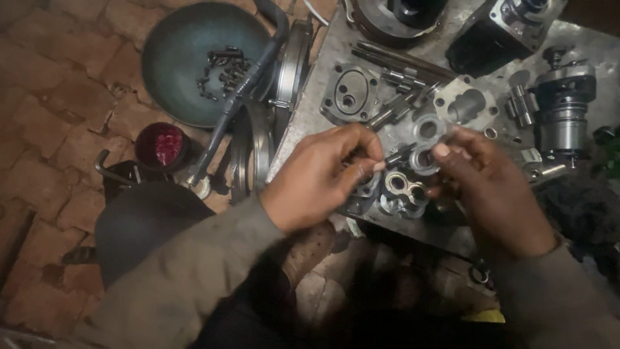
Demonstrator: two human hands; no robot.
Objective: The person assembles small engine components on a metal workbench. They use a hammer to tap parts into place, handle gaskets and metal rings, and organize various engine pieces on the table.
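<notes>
Two hands meet over the front edge of the desk (pixel 336 45), and we see both sleeves coming up from six o'clock. Our left hand (pixel 323 178) is curled, its grip pinched shut on a thin dark part we cannot make out. Our right hand (pixel 481 187) holds a flat metal plate with two round holes (pixel 425 143) between thumb and fingertips, tilted up just above the desk. Below the plate, at six o'clock from it, lie several small rings and bushings (pixel 402 190), close under both hands. At twelve o'clock from the hands sit a pump cover (pixel 349 94) and gear shafts (pixel 400 97). Far out at ten o'clock a round pan (pixel 174 64) holding bolts rests on the brick floor (pixel 51 97), a hose (pixel 245 84) crossing it. Open floor lies toward nine o'clock.
</notes>
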